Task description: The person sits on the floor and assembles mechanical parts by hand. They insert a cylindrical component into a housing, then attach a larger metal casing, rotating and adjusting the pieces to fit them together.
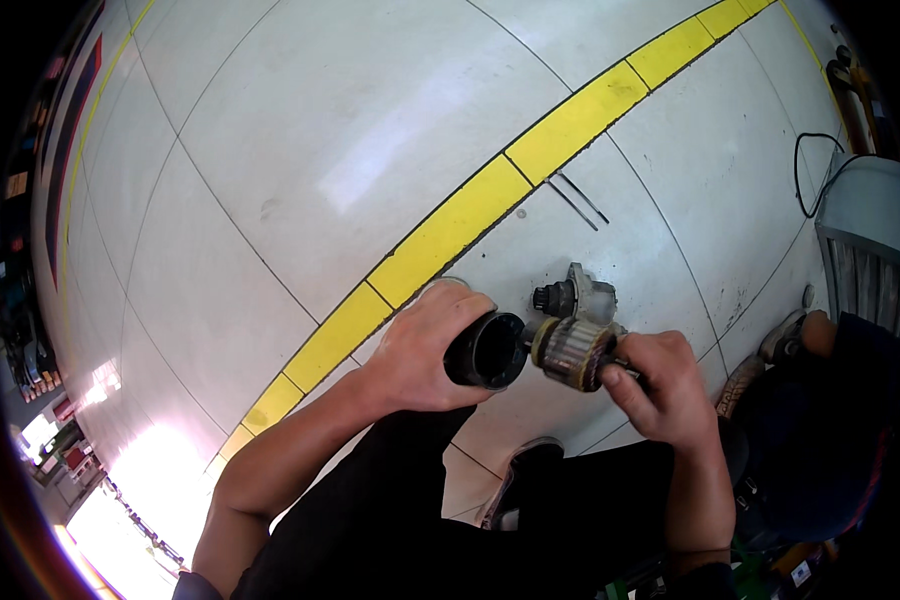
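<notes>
Held above my dark trousers (570,500), the ribbed armature (573,355) runs from lower right to upper left, its left end aimed at the open mouth of the black cylinder (467,358). My right grip (660,385) pinches its right-end shaft; my left grip (425,345) wraps the cylinder. Just beyond, partly hidden by the armature, a metal housing (594,298) sits on the floor (660,290). Farther out, two thin rods (574,205) lie near a yellow stripe (465,218); another person (810,440) is at my right.
</notes>
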The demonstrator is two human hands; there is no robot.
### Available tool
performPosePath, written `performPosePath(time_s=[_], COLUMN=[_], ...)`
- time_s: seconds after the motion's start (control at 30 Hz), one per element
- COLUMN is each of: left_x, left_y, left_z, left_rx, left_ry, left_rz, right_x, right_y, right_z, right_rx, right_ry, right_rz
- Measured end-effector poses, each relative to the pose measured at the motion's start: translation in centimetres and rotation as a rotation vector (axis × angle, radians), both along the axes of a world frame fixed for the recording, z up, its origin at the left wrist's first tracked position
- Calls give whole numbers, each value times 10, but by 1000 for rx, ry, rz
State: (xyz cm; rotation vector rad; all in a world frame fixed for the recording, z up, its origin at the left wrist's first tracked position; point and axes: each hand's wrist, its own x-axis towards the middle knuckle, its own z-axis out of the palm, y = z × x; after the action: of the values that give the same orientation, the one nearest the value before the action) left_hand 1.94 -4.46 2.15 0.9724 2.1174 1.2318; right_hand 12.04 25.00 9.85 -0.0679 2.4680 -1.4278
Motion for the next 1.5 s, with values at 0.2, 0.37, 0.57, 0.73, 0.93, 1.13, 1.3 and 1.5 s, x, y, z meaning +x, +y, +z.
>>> performPosePath(time_s=[0.2,0.37,0.57,0.73,0.93,1.13,1.3,1.5], left_x=[1,1,0,1,0,3,4,7], left_y=[3,0,1,2,0,2,3,7], left_z=[-2,-3,-3,-7,-6,-6,-6,-4], left_rx=[42,133,262,320,282,247,211,168], left_ry=[-32,-94,-104,-54,0,46,90,107], left_rz=[-9,-26,-36,-22,-43,-46,-46,-28], right_x=[3,6,13,14,11,8,7,6], right_y=[-11,-13,-19,-26,-35,-41,-44,-47], right_z=[1,-2,-4,-1,2,3,1,2], right_rx=[-94,-170,-338,-270,-7,86,144,181], right_ry=[-29,-76,-157,-55,103,127,154,149], right_rz=[34,-4,-126,-84,44,65,99,125])
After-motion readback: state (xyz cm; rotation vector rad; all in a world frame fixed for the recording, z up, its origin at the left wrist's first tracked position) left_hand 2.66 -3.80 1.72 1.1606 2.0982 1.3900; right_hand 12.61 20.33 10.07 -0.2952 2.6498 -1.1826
